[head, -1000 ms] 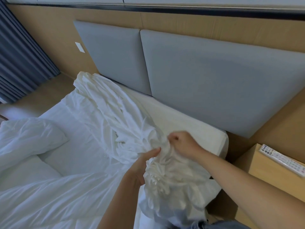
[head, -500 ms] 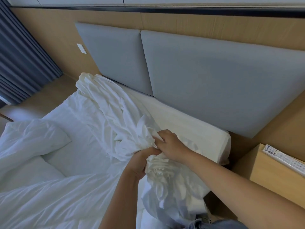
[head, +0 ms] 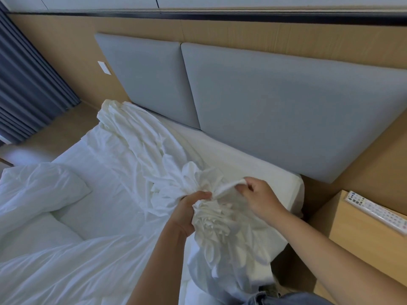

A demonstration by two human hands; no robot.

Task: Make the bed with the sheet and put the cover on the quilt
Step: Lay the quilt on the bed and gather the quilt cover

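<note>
1. Dark blue curtains (head: 26, 84) hang at the far left. Below them a puffy white quilt (head: 39, 188) lies crumpled on the left part of the bed.
2. A white wall switch (head: 104, 67) sits on the wood panelling, just beside the grey padded headboard (head: 286, 106).
3. The white sheet (head: 136, 146) lies in a rumpled band on the bed. Its long axis runs diagonally from the far-left corner by the headboard to the near-right corner, where it is bunched.
4. The left hand (head: 189, 208) grips the gathered folds in a closed fist.
5. The right hand (head: 259, 199), just beside it, pinches a strip of the sheet's edge between thumb and fingers.
6. Bare mattress (head: 253, 164) shows along the headboard behind the hands.
7. At the right, a wooden desk (head: 363, 238) carries a remote control (head: 378, 208). Its button labels are too small to read.
</note>
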